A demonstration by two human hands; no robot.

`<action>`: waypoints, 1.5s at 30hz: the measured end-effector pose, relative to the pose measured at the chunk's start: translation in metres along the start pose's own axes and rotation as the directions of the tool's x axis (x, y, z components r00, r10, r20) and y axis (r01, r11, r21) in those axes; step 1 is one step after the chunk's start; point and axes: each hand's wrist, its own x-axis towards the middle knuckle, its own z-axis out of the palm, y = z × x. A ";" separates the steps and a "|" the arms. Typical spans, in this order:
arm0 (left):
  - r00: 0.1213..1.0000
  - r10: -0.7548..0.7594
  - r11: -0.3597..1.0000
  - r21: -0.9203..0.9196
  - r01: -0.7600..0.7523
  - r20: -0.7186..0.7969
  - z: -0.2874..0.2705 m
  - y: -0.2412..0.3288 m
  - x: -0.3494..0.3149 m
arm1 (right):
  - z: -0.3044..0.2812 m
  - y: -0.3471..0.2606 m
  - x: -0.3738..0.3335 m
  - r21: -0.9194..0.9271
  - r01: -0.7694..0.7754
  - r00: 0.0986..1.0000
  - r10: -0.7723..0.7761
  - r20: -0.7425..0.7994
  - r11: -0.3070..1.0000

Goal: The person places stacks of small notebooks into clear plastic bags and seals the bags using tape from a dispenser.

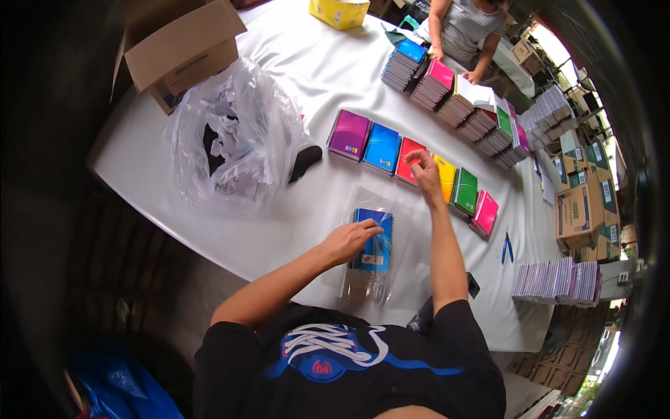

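Observation:
A blue spiral notebook (372,260) lies on the white-covered table in front of me, with a clear plastic bag (363,288) around it. My left hand (349,241) rests on its upper part from the left, fingers extended and slightly bent. Farther forward and to the right, my right hand (426,174) is raised over a red notebook stack (407,158). Its fingers are curled in a pinch; anything between them is too small to make out. In the same row are purple (349,133), blue (381,145), yellow (444,170), green (464,188) and pink (485,211) notebooks.
A large clear bag of crumpled paper (230,150) and an open carton (188,59) stand left. Blue nippers (507,248) lie right. Across the table, a person (464,35) handles tall notebook stacks (457,101). More notebooks (558,281) and cartons (581,209) stand farther right.

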 end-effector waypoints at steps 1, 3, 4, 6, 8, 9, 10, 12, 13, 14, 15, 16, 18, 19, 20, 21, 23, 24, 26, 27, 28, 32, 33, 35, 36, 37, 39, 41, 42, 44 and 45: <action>0.999 -0.028 0.999 -0.017 0.028 -0.017 -0.003 -0.002 -0.008 | 0.005 -0.039 0.001 -0.025 0.099 0.993 -0.097 0.072 0.995; 0.999 -0.032 0.999 0.018 0.032 -0.011 -0.010 -0.011 -0.020 | 0.017 -0.088 -0.015 0.046 0.159 0.933 -0.165 0.320 0.986; 0.999 -0.022 1.000 0.021 0.023 -0.044 -0.003 -0.014 -0.019 | 0.018 -0.105 -0.027 0.089 0.109 0.825 -0.140 0.548 0.990; 0.997 -0.041 0.999 -0.013 0.040 -0.063 0.011 -0.008 -0.008 | 0.022 -0.130 -0.054 -0.086 0.176 0.717 -0.068 0.694 0.981; 0.993 -0.119 0.993 -0.018 0.119 0.025 0.002 -0.001 -0.003 | 0.039 -0.106 -0.078 -0.231 0.288 0.788 -0.093 0.608 0.929; 0.996 -0.089 0.996 -0.008 0.088 -0.017 0.001 -0.001 -0.003 | 0.043 -0.100 -0.081 -0.310 0.209 0.822 0.005 0.569 0.927; 0.997 -0.058 0.998 0.004 0.059 -0.059 0.001 0.000 -0.004 | 0.044 -0.096 -0.081 -0.298 0.166 0.833 0.028 0.552 0.940; 0.968 0.039 0.990 0.139 -0.004 -0.250 0.004 -0.003 -0.008 | 0.042 -0.089 -0.079 -0.270 0.076 0.856 0.076 0.512 0.960; 0.971 -0.021 0.994 0.097 0.046 -0.240 0.006 -0.005 -0.014 | 0.042 -0.081 -0.080 -0.208 0.138 0.861 -0.014 0.509 0.968; 0.971 -0.080 0.994 0.056 0.095 -0.227 0.008 -0.008 -0.021 | 0.043 -0.069 -0.084 -0.147 0.200 0.860 -0.102 0.500 0.969; 0.967 -0.137 0.990 0.016 0.143 -0.214 0.007 -0.010 -0.027 | 0.044 -0.065 -0.085 -0.087 0.264 0.854 -0.190 0.484 0.961; 0.965 -0.153 0.986 0.030 0.163 -0.211 0.011 -0.012 -0.031 | 0.045 -0.061 -0.087 -0.047 0.249 0.862 -0.199 0.465 0.967; 0.961 -0.185 0.978 0.057 0.200 -0.204 0.018 -0.014 -0.036 | 0.046 -0.059 -0.090 0.033 0.217 0.880 -0.210 0.426 0.976; 0.965 -0.200 0.977 0.037 0.209 -0.171 0.019 -0.015 -0.035 | 0.047 -0.058 -0.090 0.066 0.211 0.881 -0.219 0.419 0.975; 0.967 -0.213 0.976 0.019 0.218 -0.137 0.020 -0.016 -0.032 | 0.048 -0.057 -0.090 0.098 0.204 0.883 -0.226 0.411 0.974; 0.969 -0.226 0.974 0.001 0.227 -0.101 0.020 -0.017 -0.029 | 0.049 -0.058 -0.089 0.131 0.196 0.886 -0.233 0.402 0.972; 0.968 -0.244 0.969 0.014 0.245 -0.055 0.020 -0.017 -0.025 | 0.049 -0.064 -0.085 0.152 0.174 0.884 -0.223 0.410 0.973; 0.967 -0.251 0.968 0.021 0.252 -0.034 0.020 -0.016 -0.023 | 0.048 -0.068 -0.082 0.160 0.164 0.884 -0.217 0.414 0.973; 0.968 -0.249 0.968 0.021 0.250 -0.009 0.022 -0.013 -0.018 | 0.051 -0.070 -0.079 0.115 0.280 0.873 -0.302 0.383 0.953; 0.970 -0.243 0.970 0.018 0.243 0.006 0.024 -0.011 -0.015 | 0.052 -0.071 -0.081 0.085 0.331 0.866 -0.338 0.368 0.940; 0.969 -0.248 0.969 0.013 0.248 0.003 0.025 -0.010 -0.015 | 0.054 -0.069 -0.084 0.088 0.270 0.886 -0.284 0.367 0.959; 0.964 -0.266 0.963 0.035 0.266 -0.004 0.034 -0.013 -0.016 | 0.069 -0.080 -0.094 -0.022 0.211 0.919 -0.190 0.344 0.977; 0.965 -0.261 0.964 0.051 0.260 -0.005 0.035 -0.014 -0.014 | 0.070 -0.086 -0.095 -0.090 0.238 0.923 -0.196 0.331 0.967; 0.969 -0.231 0.970 -0.104 0.222 -0.087 0.039 -0.014 -0.014 | 0.072 -0.089 -0.102 -0.078 0.034 0.924 -0.002 0.382 0.996; 0.962 -0.191 0.966 -0.212 0.149 -0.194 0.046 -0.015 -0.018 | 0.075 -0.090 -0.106 -0.093 0.105 0.939 -0.068 0.338 0.990; 0.940 -0.156 0.949 -0.309 0.058 -0.302 0.047 -0.013 -0.019 | 0.076 -0.092 -0.107 -0.117 0.179 0.947 -0.138 0.291 0.977; 0.857 -0.228 0.784 -0.609 -0.120 -0.462 0.050 -0.010 -0.020 | 0.078 -0.097 -0.109 -0.219 0.216 0.938 -0.140 0.316 0.952; 0.809 -0.335 0.765 -0.641 -0.065 -0.482 0.056 -0.011 -0.027 | 0.081 -0.104 -0.112 -0.258 0.151 0.953 -0.071 0.296 0.954; 0.791 -0.314 0.832 -0.554 -0.038 -0.525 0.058 -0.007 -0.029 | 0.085 -0.105 -0.117 -0.266 0.121 0.958 -0.042 0.283 0.956; 0.839 -0.304 0.914 -0.388 0.122 -0.452 0.056 -0.022 -0.026 | 0.088 -0.113 -0.115 -0.334 0.141 0.966 -0.055 0.254 0.932; 0.861 -0.295 0.941 -0.284 0.185 -0.415 0.054 -0.029 -0.024 | 0.089 -0.116 -0.114 -0.370 0.145 0.971 -0.059 0.233 0.918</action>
